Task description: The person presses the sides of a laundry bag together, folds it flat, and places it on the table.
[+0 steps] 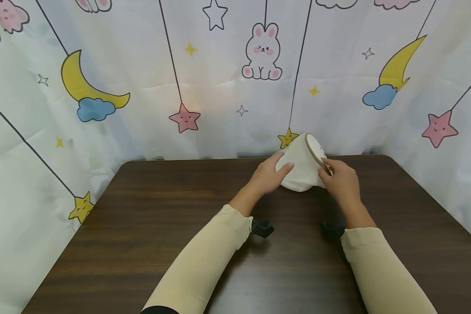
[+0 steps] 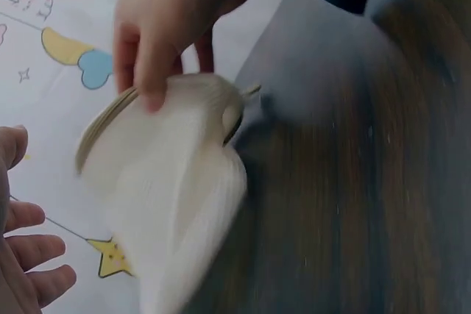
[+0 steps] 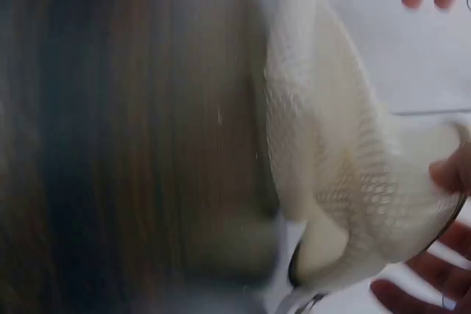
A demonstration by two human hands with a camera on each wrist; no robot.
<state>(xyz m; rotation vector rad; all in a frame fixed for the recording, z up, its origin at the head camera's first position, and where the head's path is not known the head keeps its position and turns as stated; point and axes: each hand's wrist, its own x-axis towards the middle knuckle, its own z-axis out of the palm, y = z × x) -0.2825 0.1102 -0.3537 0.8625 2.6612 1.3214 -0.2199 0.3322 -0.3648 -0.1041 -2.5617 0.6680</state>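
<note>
White open-weave cloth stretched in a round embroidery hoop (image 1: 315,149) is held up over the far part of the table, tilted, with loose cloth (image 1: 300,174) hanging below the rim. My right hand (image 1: 340,179) pinches the hoop's edge between thumb and fingers. The left wrist view has that right hand (image 2: 173,23) coming down on the rim, the cloth (image 2: 173,174) draping under it. My left hand (image 1: 268,175) is spread beside the cloth; its fingers (image 2: 35,251) are parted and hold nothing. A small metal screw piece (image 2: 252,90) sticks out from the hoop.
The dark brown wooden table (image 1: 172,226) runs back to a white printed curtain (image 1: 220,78) close behind the hoop. Each wrist carries a black device, such as the one on the left (image 1: 262,228). Both forearms wear cream sleeves (image 1: 204,261).
</note>
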